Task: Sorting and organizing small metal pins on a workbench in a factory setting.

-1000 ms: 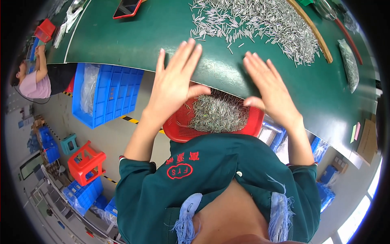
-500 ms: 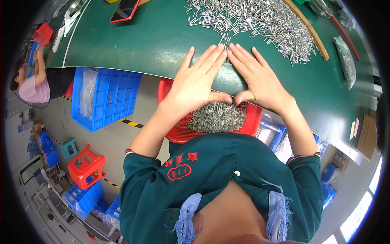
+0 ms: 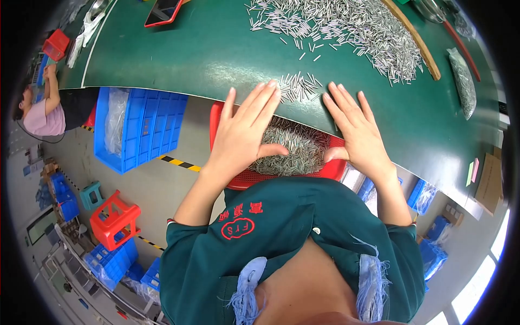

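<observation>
My left hand (image 3: 246, 130) lies flat with fingers spread at the near edge of the green table (image 3: 206, 54), partly over a red basket (image 3: 227, 116) on my lap. My right hand (image 3: 357, 130) lies flat too, a little to the right. Between the fingertips of both hands sits a small cluster of short metal pins (image 3: 297, 86) at the table edge. The basket holds a heap of the same pins (image 3: 295, 151). A large pile of pins (image 3: 346, 27) spreads over the far part of the table. Neither hand grips anything.
A wooden stick (image 3: 414, 40) and a clear bag of pins (image 3: 463, 81) lie at the table's right. A red-cased phone (image 3: 162, 11) lies at the far left. Blue crates (image 3: 138, 127) and a red stool (image 3: 111, 219) stand on the floor. Another person (image 3: 40, 111) sits far left.
Both hands came together at the pile, then pulled back toward me and apart, dragging a small cluster of pins to the table edge above the basket.
</observation>
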`<action>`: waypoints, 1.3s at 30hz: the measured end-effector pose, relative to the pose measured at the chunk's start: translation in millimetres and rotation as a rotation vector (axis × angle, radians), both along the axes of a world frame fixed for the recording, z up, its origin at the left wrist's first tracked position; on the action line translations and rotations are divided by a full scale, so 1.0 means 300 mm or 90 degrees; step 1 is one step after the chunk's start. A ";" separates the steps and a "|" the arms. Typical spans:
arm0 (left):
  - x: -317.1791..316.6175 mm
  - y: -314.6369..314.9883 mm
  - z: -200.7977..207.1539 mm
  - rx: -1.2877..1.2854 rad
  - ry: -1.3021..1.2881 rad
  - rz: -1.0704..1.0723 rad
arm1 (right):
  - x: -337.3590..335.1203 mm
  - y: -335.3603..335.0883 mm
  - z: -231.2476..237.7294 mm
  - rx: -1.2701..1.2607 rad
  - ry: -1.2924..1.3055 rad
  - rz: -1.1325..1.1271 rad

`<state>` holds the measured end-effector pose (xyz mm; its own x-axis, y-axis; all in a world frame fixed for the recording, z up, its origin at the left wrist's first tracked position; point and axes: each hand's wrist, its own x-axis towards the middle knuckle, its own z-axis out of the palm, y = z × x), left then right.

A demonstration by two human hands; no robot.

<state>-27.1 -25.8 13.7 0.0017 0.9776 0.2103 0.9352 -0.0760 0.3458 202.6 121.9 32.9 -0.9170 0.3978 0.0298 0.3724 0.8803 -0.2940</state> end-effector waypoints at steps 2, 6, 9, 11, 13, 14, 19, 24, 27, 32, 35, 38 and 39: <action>-0.007 -0.031 -0.011 -0.001 -0.002 0.022 | 0.024 -0.006 -0.001 0.044 -0.031 -0.007; 0.006 -0.043 -0.011 0.025 -0.001 -0.003 | 0.003 -0.016 0.009 0.070 -0.041 0.022; 0.034 -0.010 0.001 0.036 -0.012 -0.035 | -0.030 -0.026 -0.001 0.042 -0.030 0.041; 0.051 0.010 0.002 0.043 -0.012 -0.058 | -0.051 -0.021 -0.009 0.049 -0.023 0.044; 0.066 0.001 -0.004 0.042 -0.033 -0.082 | -0.054 -0.019 -0.007 0.057 -0.016 0.048; 0.071 -0.007 -0.006 0.040 -0.055 -0.106 | -0.048 -0.022 -0.004 0.043 -0.025 0.073; 0.050 0.017 -0.004 0.064 -0.028 -0.061 | -0.037 -0.024 0.002 -0.030 -0.005 0.086; 0.058 0.027 -0.016 0.050 -0.033 -0.073 | -0.062 -0.019 -0.003 0.010 0.008 0.059; 0.061 0.008 -0.005 0.037 -0.061 -0.105 | -0.038 -0.025 0.009 -0.023 -0.017 0.089; 0.033 0.057 0.009 0.070 -0.005 -0.059 | -0.033 -0.007 0.003 -0.010 0.009 0.028; 0.030 0.060 -0.002 0.068 -0.011 -0.049 | -0.027 -0.007 -0.002 -0.006 0.018 0.004; 0.040 0.036 0.006 0.054 -0.058 -0.098 | -0.011 -0.008 0.001 -0.032 0.019 0.024; 0.038 0.034 0.006 0.036 -0.049 -0.097 | -0.008 -0.007 0.004 -0.049 0.017 0.042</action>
